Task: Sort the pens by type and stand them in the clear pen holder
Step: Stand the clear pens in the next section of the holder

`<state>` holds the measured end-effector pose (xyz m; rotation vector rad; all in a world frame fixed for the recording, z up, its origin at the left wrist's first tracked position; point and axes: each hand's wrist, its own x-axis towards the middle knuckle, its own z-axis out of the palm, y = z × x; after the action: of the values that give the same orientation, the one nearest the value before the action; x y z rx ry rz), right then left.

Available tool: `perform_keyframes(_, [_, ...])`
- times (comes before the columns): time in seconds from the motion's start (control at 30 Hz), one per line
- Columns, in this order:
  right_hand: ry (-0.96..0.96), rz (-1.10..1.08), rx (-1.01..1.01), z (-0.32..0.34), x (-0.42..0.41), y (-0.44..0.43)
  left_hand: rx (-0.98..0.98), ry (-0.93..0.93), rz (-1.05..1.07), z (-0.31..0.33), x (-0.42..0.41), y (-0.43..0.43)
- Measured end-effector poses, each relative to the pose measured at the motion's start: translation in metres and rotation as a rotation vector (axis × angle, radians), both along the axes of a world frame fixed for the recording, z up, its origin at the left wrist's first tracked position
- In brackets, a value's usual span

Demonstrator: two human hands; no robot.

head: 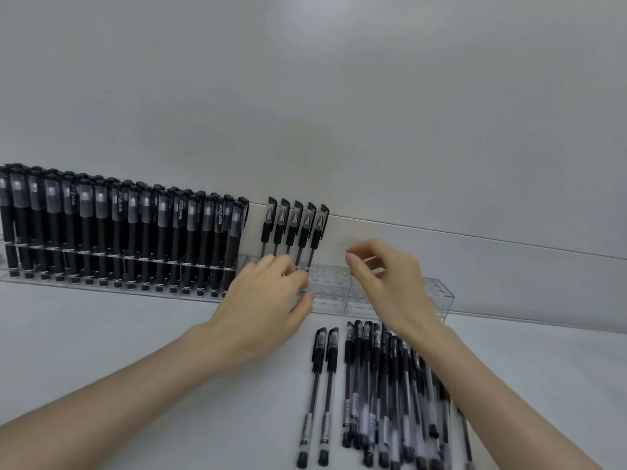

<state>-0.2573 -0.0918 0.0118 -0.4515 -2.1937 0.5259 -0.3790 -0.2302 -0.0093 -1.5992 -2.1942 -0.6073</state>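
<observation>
A long clear pen holder (400,296) runs along the wall. Its left part is packed with several thick black pens (118,232). To their right stand several slim clear-barrel pens with black caps (295,225). My left hand (268,300) rests against the holder at the base of those slim pens; whether its fingers grip one is hidden. My right hand (386,276) hovers over the holder's bare right part with fingers apart, holding nothing. Two slim pens (319,395) lie side by side on the table, beside a pile of several more (390,395).
The white table (135,334) meets a plain white wall (339,96) just behind the holder. My right forearm crosses over the right side of the pen pile.
</observation>
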Motion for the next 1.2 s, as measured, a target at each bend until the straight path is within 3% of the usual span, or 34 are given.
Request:
perform_keyframes(0.17, [-0.206,0.057,-0.013,-0.014,0.038,-0.004,-0.169,-0.154,0.052,0.002,0.034,-0.019])
perform_keyframes(0.47, [-0.542,0.219,0.070,-0.035,0.078,-0.007,-0.073,-0.542,0.239,-0.019,0.109,-0.033])
perform_keyframes(0.67, [-0.596,0.235,0.113,-0.034,0.084,-0.011,-0.083,-0.729,0.338,-0.018,0.104,-0.020])
perform_keyframes(0.83, [-0.595,0.246,0.105,-0.034,0.085,-0.011,-0.077,-0.865,0.290,-0.009,0.093,-0.016])
perform_keyframes(1.03, [-0.566,0.267,0.072,-0.038,0.081,-0.006,-0.105,-0.877,0.290,-0.002,0.089,-0.018])
perform_keyframes(1.2, [-0.432,0.258,0.007,-0.036,0.083,-0.005,0.166,-0.993,0.144,-0.006,0.097,-0.028])
